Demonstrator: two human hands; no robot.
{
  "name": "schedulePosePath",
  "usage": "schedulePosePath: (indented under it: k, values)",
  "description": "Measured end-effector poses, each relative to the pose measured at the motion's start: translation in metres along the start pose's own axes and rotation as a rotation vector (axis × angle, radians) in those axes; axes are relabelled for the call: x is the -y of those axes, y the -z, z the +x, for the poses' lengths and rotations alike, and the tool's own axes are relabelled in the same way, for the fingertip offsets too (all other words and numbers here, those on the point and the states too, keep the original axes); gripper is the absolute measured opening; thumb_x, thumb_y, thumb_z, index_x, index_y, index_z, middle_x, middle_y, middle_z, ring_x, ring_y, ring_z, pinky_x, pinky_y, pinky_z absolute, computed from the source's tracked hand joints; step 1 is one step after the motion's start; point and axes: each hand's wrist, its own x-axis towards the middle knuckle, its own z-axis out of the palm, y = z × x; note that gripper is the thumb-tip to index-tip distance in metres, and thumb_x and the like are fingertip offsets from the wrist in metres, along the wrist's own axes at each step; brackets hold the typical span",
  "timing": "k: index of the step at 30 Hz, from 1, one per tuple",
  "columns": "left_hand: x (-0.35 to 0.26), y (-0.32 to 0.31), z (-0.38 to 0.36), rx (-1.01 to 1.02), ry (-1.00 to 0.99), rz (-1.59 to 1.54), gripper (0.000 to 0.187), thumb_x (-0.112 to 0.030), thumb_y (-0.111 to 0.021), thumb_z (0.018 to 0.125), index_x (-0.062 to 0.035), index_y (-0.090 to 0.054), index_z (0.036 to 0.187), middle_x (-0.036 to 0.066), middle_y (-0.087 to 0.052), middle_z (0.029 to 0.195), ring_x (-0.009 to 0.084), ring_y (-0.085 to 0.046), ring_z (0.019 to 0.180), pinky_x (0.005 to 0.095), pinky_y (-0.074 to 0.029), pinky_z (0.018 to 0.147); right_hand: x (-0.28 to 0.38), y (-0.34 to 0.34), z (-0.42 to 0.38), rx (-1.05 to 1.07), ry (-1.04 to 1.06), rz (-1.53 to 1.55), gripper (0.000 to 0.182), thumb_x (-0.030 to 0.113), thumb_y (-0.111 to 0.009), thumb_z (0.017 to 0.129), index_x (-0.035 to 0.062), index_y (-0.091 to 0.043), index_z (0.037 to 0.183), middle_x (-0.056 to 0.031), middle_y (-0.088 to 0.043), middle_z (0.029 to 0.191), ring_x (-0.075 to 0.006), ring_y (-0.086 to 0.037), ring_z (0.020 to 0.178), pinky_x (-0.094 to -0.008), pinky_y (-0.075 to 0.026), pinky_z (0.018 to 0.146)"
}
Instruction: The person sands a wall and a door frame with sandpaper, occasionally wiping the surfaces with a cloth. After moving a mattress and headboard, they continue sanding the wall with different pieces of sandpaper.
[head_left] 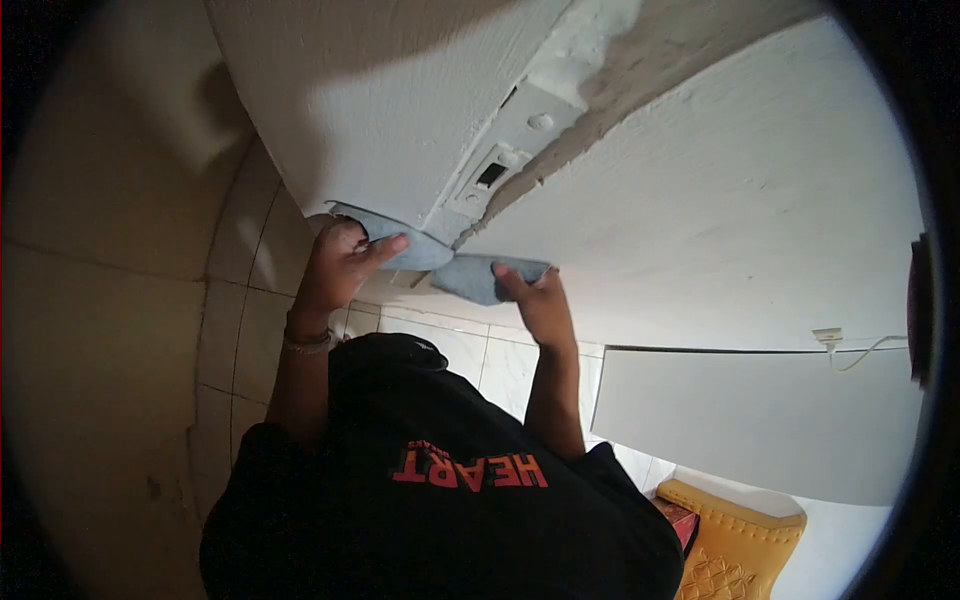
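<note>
My left hand point(338, 262) grips one end of a grey-blue sheet point(425, 252), thumb pressed flat on top. The other end is pinched between the thumb and fingers of my right hand point(535, 300). The two halves narrow and meet at the middle, between my hands; whether they are still joined there I cannot tell. Just beyond the sheet runs a white painted edge with a lock plate point(490, 174), which has a dark slot and round screw heads. Rough, chipped paint lines the gap beside that plate.
A white painted panel point(380, 120) rises at the left of the plate, and a white wall point(720, 190) spreads to the right. A white plug with a cable point(828, 338) is at the far right. Below stands a yellow tufted headboard or chair back point(735, 530). Tiles point(500, 362) cover the floor.
</note>
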Motion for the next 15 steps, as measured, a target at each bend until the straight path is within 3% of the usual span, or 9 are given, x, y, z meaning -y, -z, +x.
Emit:
schedulePosePath:
  k: [2, 3, 4, 5, 7, 9, 11, 13, 15]
  values:
    - [0.008, 0.002, -0.009, -0.151, 0.016, -0.186, 0.025, -0.022, -0.059, 0.078, 0.0028, -0.059, 0.078, 0.001, -0.057, 0.07, 0.0064, -0.048, 0.065, 0.0215, -0.04, 0.061, -0.037, 0.018, -0.01, -0.128, -0.117, 0.157, 0.023, 0.02, -0.06, 0.077, -0.0007, -0.054, 0.07, -0.0033, -0.054, 0.063, -0.0121, -0.049, 0.058, -0.0276, -0.042, 0.057]
    - [0.013, 0.006, -0.018, -0.291, 0.037, -0.37, 0.026, -0.022, -0.059, 0.078, 0.0031, -0.059, 0.078, 0.001, -0.057, 0.07, 0.0064, -0.048, 0.065, 0.0217, -0.04, 0.061, -0.031, 0.04, -0.023, -0.239, -0.182, 0.138, 0.031, 0.028, -0.059, 0.077, -0.0014, -0.055, 0.085, -0.0068, -0.057, 0.077, -0.0135, -0.052, 0.073, -0.0282, -0.042, 0.068]
    - [0.017, 0.013, -0.024, -0.299, 0.038, -0.362, 0.026, -0.022, -0.059, 0.078, 0.0031, -0.059, 0.078, 0.001, -0.057, 0.07, 0.0064, -0.048, 0.065, 0.0217, -0.04, 0.061, -0.011, 0.065, -0.032, -0.287, -0.327, 0.0, 0.032, 0.029, -0.059, 0.077, -0.0012, -0.055, 0.088, -0.0071, -0.057, 0.08, -0.014, -0.053, 0.074, -0.0293, -0.042, 0.069]
    - [0.023, 0.021, -0.03, -0.301, 0.045, -0.412, 0.026, -0.022, -0.059, 0.078, 0.0035, -0.059, 0.079, 0.001, -0.057, 0.07, 0.0065, -0.049, 0.065, 0.0221, -0.041, 0.061, -0.001, 0.086, -0.038, -0.409, -0.307, -0.078, 0.032, 0.027, -0.058, 0.077, -0.0024, -0.053, 0.089, -0.007, -0.057, 0.082, -0.0153, -0.053, 0.075, -0.0309, -0.042, 0.07]
    - [0.024, 0.023, -0.031, -0.295, 0.056, -0.463, 0.026, -0.022, -0.059, 0.078, 0.0038, -0.059, 0.081, 0.002, -0.058, 0.071, 0.0065, -0.049, 0.066, 0.0224, -0.041, 0.062, 0.02, 0.103, -0.039, -0.522, 0.011, 0.248, 0.026, 0.022, -0.054, 0.079, -0.0038, -0.053, 0.084, -0.0072, -0.056, 0.077, -0.0154, -0.054, 0.07, -0.0287, -0.042, 0.068]
    - [0.014, 0.017, -0.023, -0.254, -0.013, -0.47, 0.027, -0.022, -0.058, 0.078, 0.0046, -0.058, 0.082, 0.003, -0.059, 0.072, 0.007, -0.05, 0.068, 0.0227, -0.041, 0.063, 0.044, 0.089, -0.035, -0.349, 0.109, 0.326, 0.025, 0.023, -0.056, 0.079, -0.0019, -0.053, 0.084, -0.0053, -0.055, 0.077, -0.0136, -0.052, 0.069, -0.0275, -0.041, 0.068]
    - [0.009, -0.004, -0.01, -0.178, -0.028, -0.534, 0.027, -0.022, -0.059, 0.078, 0.0045, -0.058, 0.083, 0.003, -0.059, 0.072, 0.0075, -0.051, 0.068, 0.023, -0.041, 0.064, 0.035, 0.06, -0.021, -0.229, -0.137, 0.064, 0.023, 0.025, -0.061, 0.076, 0.0029, -0.053, 0.078, 0.0003, -0.051, 0.067, -0.0097, -0.047, 0.061, -0.0245, -0.039, 0.059]
    - [0.014, -0.009, -0.007, -0.125, -0.048, -0.598, 0.027, -0.022, -0.059, 0.077, 0.0044, -0.058, 0.083, 0.003, -0.059, 0.072, 0.0079, -0.052, 0.069, 0.0234, -0.041, 0.064, 0.03, 0.009, -0.012, -0.094, -0.103, 0.107, 0.023, 0.025, -0.061, 0.076, 0.0046, -0.051, 0.073, 0.0023, -0.048, 0.064, -0.0089, -0.043, 0.058, -0.0239, -0.036, 0.055]
    - [0.024, 0.002, -0.013, -0.003, 0.159, -0.009, 0.024, -0.021, -0.06, 0.077, 0.0029, -0.058, 0.082, 0.002, -0.058, 0.073, 0.0087, -0.052, 0.07, 0.0232, -0.041, 0.065, -0.021, 0.01, -0.013, -0.094, -0.106, 0.144, 0.021, 0.023, -0.061, 0.077, 0.0044, -0.052, 0.074, 0.0014, -0.049, 0.065, -0.0095, -0.044, 0.059, -0.0249, -0.038, 0.055]
